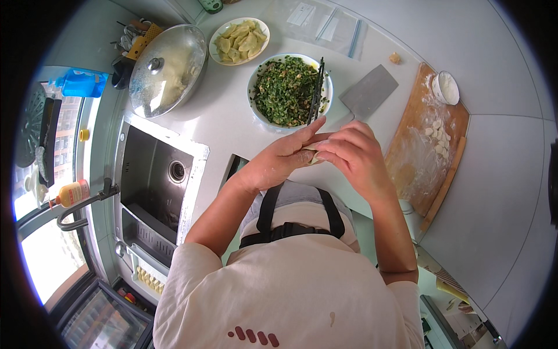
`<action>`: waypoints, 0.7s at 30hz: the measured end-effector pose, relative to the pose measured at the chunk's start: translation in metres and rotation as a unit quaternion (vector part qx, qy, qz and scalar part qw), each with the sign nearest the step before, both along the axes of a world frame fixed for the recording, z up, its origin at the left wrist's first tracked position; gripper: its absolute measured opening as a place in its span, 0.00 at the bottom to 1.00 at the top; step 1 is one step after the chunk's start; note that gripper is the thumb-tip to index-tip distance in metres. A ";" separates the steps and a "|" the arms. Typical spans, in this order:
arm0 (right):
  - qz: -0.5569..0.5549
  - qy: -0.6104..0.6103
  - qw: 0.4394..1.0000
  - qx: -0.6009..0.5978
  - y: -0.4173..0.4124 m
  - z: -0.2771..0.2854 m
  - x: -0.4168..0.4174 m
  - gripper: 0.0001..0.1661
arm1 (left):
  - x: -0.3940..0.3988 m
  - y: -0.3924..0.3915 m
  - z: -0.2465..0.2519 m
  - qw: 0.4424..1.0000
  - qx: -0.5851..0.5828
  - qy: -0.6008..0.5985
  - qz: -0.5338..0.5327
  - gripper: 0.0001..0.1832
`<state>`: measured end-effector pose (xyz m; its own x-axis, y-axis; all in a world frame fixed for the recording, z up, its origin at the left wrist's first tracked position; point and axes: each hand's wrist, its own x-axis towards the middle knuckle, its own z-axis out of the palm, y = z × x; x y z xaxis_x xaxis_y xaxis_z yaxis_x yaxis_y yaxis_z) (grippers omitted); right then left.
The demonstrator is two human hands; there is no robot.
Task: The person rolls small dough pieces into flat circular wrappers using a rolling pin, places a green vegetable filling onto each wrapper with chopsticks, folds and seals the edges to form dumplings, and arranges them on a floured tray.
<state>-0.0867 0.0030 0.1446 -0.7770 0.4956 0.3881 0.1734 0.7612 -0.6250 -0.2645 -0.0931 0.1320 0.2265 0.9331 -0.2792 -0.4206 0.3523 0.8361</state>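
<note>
Between my two hands is a dumpling wrapper (314, 156), mostly covered by my fingers. My left hand (285, 157) cups it from the left, thumb and fingers around it. From the other side my right hand (355, 150) pinches its edge with fingertips. Just beyond my hands stands a white bowl (250, 102) of chopped green filling (285, 91). Black chopsticks (317, 89) rest in it on the right. Farther back, a white plate (212, 51) carries several pale dumplings (244, 41).
Right: a wooden board (403, 144) bears flour, dough pieces (438, 137) and a small flour bowl (445, 88). A metal cleaver (369, 90) lies beside it. Left: a glass-lidded pan (168, 72) and a sink (150, 161). Zip bags (327, 26) lie at the back.
</note>
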 end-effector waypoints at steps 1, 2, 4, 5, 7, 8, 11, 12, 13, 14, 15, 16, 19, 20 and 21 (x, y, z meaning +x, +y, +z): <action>0.000 -0.002 1.000 0.003 0.000 -0.001 0.000 0.14 | 0.000 0.000 -0.001 1.000 0.006 0.011 -0.003 0.34; 0.001 -0.004 1.000 0.007 0.000 -0.002 0.000 0.15 | -0.001 0.000 -0.002 1.000 0.013 0.021 -0.005 0.34; -0.009 -0.003 1.000 0.013 -0.002 -0.001 -0.003 0.14 | -0.003 0.000 0.000 0.998 0.027 0.061 -0.019 0.34; -0.014 -0.002 1.000 0.015 -0.003 0.000 -0.004 0.14 | -0.003 0.001 0.001 0.996 0.033 0.080 -0.026 0.35; -0.014 0.001 1.000 0.027 -0.003 -0.003 -0.004 0.13 | -0.005 0.002 0.002 0.993 0.032 0.110 -0.039 0.35; -0.014 0.002 0.999 0.032 -0.003 -0.004 -0.004 0.13 | -0.005 0.002 0.002 0.991 0.032 0.124 -0.046 0.35; -0.005 0.002 0.998 0.058 -0.003 -0.005 -0.003 0.13 | -0.006 0.002 0.003 0.993 0.030 0.105 -0.047 0.34; -0.007 0.008 0.998 0.065 -0.003 -0.006 -0.003 0.13 | -0.005 0.002 0.002 0.995 0.029 0.091 -0.042 0.34; -0.010 0.015 0.997 0.071 -0.003 -0.008 -0.003 0.13 | -0.005 0.002 0.002 0.996 0.027 0.077 -0.037 0.34; -0.013 0.021 0.997 0.077 -0.002 -0.009 -0.003 0.12 | -0.005 0.002 0.002 0.997 0.025 0.063 -0.033 0.34; -0.026 0.033 0.996 0.083 -0.002 -0.010 -0.003 0.12 | -0.004 0.002 0.000 1.000 0.008 0.012 -0.010 0.33; -0.040 0.044 0.994 0.088 -0.001 -0.010 -0.004 0.12 | -0.001 0.001 -0.003 0.999 -0.009 -0.039 0.012 0.31; -0.078 0.054 0.989 0.109 0.002 -0.011 -0.004 0.11 | 0.000 0.002 -0.004 0.996 -0.042 -0.070 0.031 0.27; -0.090 0.054 0.988 0.116 0.003 -0.012 -0.003 0.11 | 0.001 0.003 -0.004 0.997 -0.050 -0.060 0.030 0.25; -0.089 0.065 0.988 0.111 0.003 -0.012 -0.002 0.12 | 0.002 0.003 -0.004 0.996 -0.057 -0.065 0.036 0.24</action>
